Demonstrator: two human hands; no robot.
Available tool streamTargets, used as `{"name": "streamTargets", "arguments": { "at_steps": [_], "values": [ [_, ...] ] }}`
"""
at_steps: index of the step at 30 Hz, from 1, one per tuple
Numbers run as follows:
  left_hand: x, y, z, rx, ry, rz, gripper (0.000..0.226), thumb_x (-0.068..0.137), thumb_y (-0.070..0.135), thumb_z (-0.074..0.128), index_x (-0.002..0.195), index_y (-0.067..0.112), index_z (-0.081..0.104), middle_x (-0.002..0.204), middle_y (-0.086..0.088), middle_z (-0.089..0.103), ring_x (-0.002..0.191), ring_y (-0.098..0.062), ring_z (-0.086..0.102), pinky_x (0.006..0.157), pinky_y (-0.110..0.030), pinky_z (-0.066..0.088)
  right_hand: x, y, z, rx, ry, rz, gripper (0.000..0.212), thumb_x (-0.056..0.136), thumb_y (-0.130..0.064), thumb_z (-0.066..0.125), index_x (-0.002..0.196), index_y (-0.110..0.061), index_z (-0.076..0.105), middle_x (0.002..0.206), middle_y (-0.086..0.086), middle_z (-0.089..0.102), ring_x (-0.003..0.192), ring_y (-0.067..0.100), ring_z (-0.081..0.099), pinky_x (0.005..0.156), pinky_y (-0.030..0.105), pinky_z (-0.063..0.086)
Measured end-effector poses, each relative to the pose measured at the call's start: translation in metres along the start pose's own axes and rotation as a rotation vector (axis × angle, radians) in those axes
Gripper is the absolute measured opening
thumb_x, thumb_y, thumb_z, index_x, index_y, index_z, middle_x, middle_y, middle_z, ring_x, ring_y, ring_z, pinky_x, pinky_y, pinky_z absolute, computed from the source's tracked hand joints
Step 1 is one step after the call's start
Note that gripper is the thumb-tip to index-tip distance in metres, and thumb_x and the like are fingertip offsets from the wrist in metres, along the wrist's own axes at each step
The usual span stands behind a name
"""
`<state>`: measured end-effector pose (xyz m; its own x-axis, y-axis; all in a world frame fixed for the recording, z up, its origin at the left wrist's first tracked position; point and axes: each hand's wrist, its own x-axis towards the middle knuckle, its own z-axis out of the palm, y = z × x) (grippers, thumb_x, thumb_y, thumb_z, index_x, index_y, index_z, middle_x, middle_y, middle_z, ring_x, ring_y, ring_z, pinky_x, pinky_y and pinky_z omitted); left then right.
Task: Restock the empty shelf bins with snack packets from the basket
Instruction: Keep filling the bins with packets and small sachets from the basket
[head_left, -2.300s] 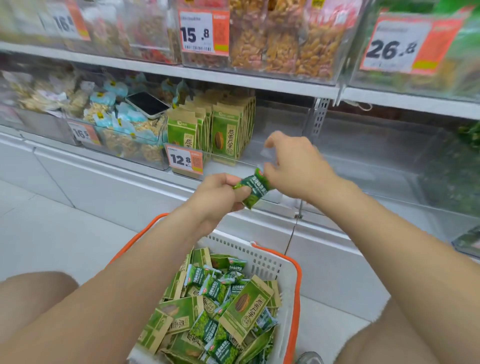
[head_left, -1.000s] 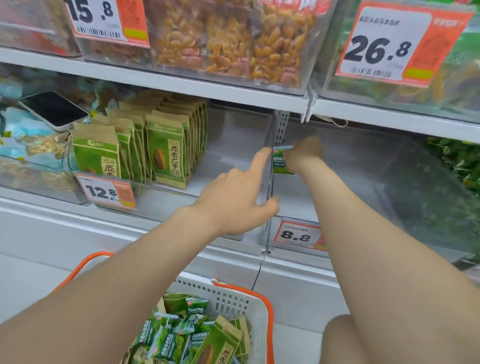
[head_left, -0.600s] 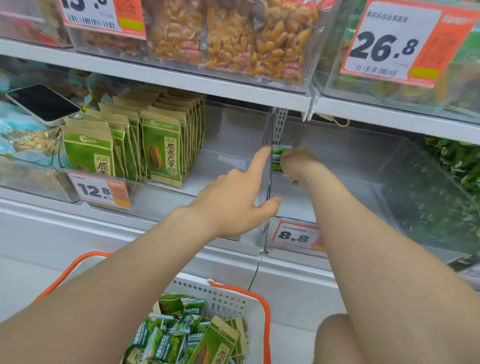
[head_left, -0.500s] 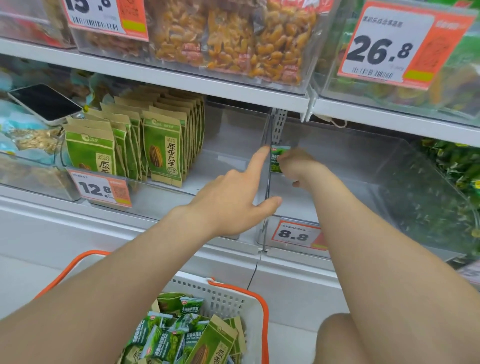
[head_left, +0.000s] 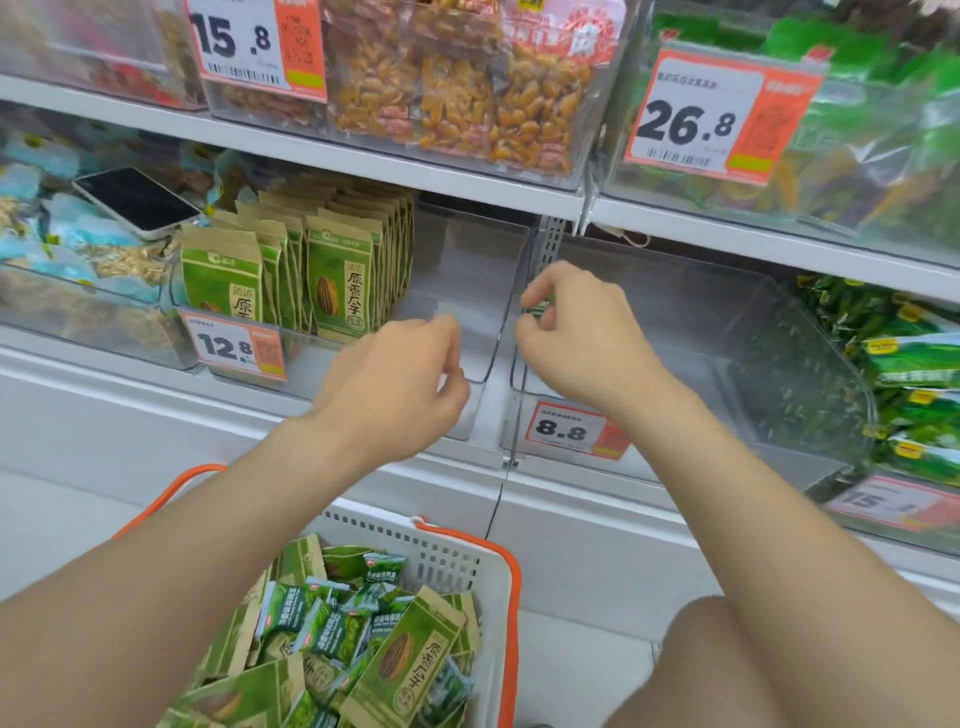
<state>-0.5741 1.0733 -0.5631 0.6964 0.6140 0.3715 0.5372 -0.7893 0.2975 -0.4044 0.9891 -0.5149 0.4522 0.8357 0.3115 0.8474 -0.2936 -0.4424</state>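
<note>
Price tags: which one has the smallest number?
The 8.8 tag, below the right hand. The 12.8 tag, 15.8 tag and 26.8 tag show more.

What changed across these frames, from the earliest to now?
The right hand carried the small green packet from above the basket up to the empty 8.8 bin and still pinches it. The left hand let go, pointed, then curled its fingers. The upright seed packs are unchanged.
</note>
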Motion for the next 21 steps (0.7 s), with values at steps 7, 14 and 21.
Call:
{"name": "streamTargets", "arguments": {
  "at_steps": [7, 14, 21],
  "values": [
    [-0.038, -0.030, 0.023, 0.193, -0.775, -0.028, 0.013, 0.098, 0.040, 0.058, 0.100, 0.029, 0.065, 0.102, 0.001, 0.066, 0.104, -0.026, 0.063, 0.089, -0.039, 0.054, -0.062, -0.039, 0.027, -0.281, -0.745, -0.249, 0.030, 0.092, -0.043, 0.063, 0.106, -0.017, 0.072, 0.093, 0.003, 0.072, 0.102, 0.026, 0.064, 0.088, 0.042, 0.057],
    [-0.089, -0.060, 0.102, 0.387, -1.114, -0.062, 0.026, 0.101, 0.017, 0.054, 0.075, 0.012, 0.055, 0.089, -0.007, 0.061, 0.077, -0.025, 0.059, 0.082, -0.045, 0.057, -0.078, -0.039, 0.095, -0.602, -1.109, -0.390, 0.052, 0.095, -0.052, 0.058, 0.135, -0.018, 0.062, 0.132, 0.008, 0.067, 0.120, 0.032, 0.064, 0.098, 0.051, 0.055],
    [-0.127, -0.069, 0.152, 0.576, -1.374, 0.108, 0.073, 0.102, -0.004, 0.052, 0.164, 0.027, 0.031, 0.174, -0.010, 0.011, 0.151, -0.039, 0.034, 0.109, -0.052, 0.048, -0.063, -0.051, 0.127, -0.568, -1.088, -0.447, 0.043, 0.101, -0.035, 0.053, 0.138, -0.016, 0.061, 0.129, 0.009, 0.067, 0.123, 0.030, 0.064, 0.094, 0.044, 0.055]
  ]
}}
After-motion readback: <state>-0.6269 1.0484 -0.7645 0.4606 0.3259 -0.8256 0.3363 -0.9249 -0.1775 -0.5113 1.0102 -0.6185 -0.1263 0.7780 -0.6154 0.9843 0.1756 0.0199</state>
